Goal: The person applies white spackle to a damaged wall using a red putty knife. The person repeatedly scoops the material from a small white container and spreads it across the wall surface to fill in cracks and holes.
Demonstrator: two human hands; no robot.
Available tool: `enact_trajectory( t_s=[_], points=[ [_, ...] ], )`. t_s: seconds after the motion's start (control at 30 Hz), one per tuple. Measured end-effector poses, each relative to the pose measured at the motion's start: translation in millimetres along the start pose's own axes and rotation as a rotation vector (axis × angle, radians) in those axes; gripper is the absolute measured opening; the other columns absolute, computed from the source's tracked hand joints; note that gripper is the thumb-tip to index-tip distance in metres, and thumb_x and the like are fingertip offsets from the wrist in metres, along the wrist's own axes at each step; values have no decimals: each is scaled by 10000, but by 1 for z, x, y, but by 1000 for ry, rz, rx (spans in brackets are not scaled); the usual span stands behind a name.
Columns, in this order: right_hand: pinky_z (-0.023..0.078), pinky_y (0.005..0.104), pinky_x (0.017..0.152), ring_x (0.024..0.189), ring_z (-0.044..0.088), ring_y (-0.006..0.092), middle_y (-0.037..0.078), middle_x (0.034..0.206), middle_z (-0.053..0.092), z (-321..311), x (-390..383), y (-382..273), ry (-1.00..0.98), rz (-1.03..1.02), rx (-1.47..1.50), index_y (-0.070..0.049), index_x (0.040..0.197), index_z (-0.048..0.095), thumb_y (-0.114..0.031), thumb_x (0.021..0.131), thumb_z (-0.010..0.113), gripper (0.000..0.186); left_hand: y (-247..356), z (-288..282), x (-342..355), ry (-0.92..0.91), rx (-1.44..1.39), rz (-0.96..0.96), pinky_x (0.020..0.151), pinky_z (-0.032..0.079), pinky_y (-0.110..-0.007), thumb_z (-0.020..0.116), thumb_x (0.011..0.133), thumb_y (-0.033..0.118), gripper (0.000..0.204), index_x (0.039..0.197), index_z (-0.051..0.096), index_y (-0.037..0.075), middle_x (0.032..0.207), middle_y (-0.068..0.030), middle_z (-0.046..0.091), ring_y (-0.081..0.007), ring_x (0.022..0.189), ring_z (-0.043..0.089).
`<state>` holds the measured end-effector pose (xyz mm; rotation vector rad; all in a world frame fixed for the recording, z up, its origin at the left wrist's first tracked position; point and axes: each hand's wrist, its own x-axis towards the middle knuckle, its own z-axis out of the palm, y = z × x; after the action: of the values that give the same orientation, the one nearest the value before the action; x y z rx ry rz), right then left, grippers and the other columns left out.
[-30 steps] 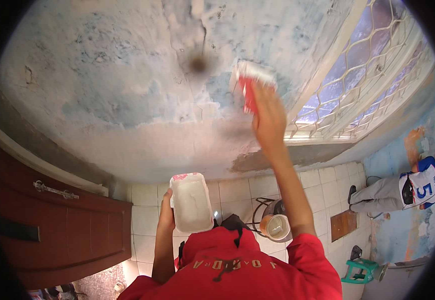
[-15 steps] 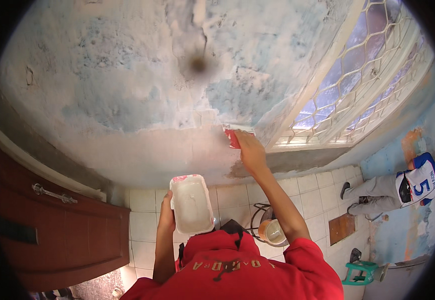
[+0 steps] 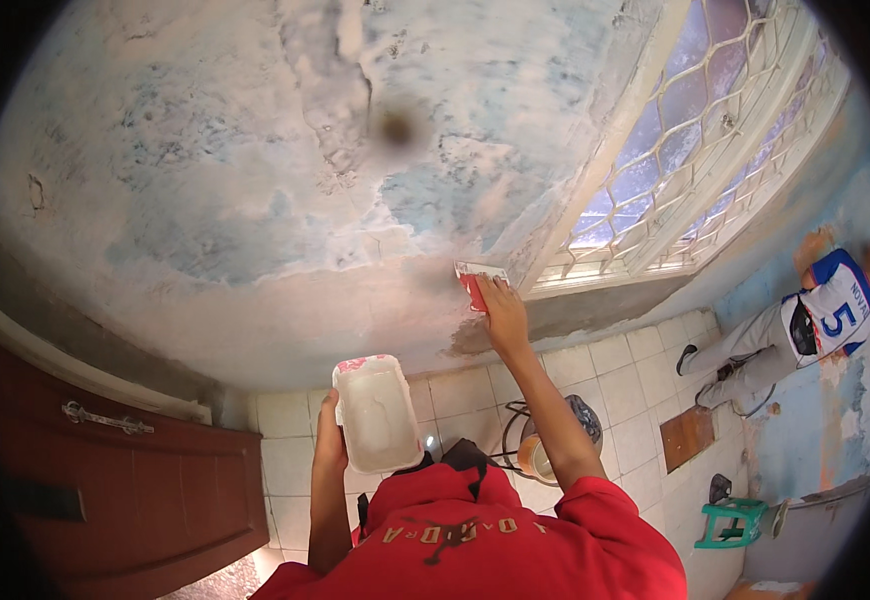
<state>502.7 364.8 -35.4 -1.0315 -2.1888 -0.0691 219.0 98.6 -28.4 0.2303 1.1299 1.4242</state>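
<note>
My left hand is closed on the edge of a white rectangular tub, which has pink smears on its far rim and pale paste inside. My right hand, arm stretched forward, grips a red putty scraper. The scraper's wide pale edge lies against or very close to the wall, just left of the window's lower corner. Blue, white and pinkish patches cover the wall, with a smoother pale band low down.
A window with a cream grille is at the right. On the tiled floor stand an orange-and-white bucket and a green stool. Another person stands by the far-right wall. A brown door is at left.
My right hand and the scraper have moved slightly down and right in the view, and the scraper has turned a little. My left hand still holds the tub. The view has shifted somewhat.
</note>
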Motion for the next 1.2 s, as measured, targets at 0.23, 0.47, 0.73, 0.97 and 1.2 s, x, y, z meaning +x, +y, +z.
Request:
enact_trajectory(
  t_s=[0.23,0.47,0.73,0.97,1.2],
  points=[
    [370,537,1144,1349,511,418,199,1462,556,-103,103,-37,256,-48,26,-58,1507,488,6,862,494,649,-1,-5,0,18,17,24,986,530,-409,463,1038,518,645,1405,538,-8,1274,-153,654,-255,1168,649],
    [364,537,1152,1334,536,388,217,1471,547,-15,50,-5,123,-136,-105,-12,1513,457,-28,897,486,616,-2,3,2,3,-20,36,979,540,-412,468,1038,528,653,1420,528,2,1306,-153,644,-253,1176,652],
    [398,526,1121,1286,564,400,217,1403,596,-75,67,-50,136,-58,2,-9,1486,490,1,889,492,597,-6,-14,2,-2,-2,17,989,537,-421,469,1037,521,646,1420,530,4,1311,-150,641,-258,1195,643],
    [316,533,1190,1406,461,398,221,1567,437,-51,119,-49,196,-62,-195,2,1545,395,-16,910,497,643,-8,-4,-1,5,-17,28,1004,518,-411,474,1034,520,649,1419,531,1,1317,-144,640,-257,1198,634],
    [360,511,1168,1374,506,377,229,1505,510,1,18,-31,-103,-20,-27,6,1523,431,-61,956,451,571,-8,-7,2,-28,-34,45,1032,502,-407,474,1031,533,684,1454,500,-4,1363,-153,617,-269,1239,613]
  ],
)
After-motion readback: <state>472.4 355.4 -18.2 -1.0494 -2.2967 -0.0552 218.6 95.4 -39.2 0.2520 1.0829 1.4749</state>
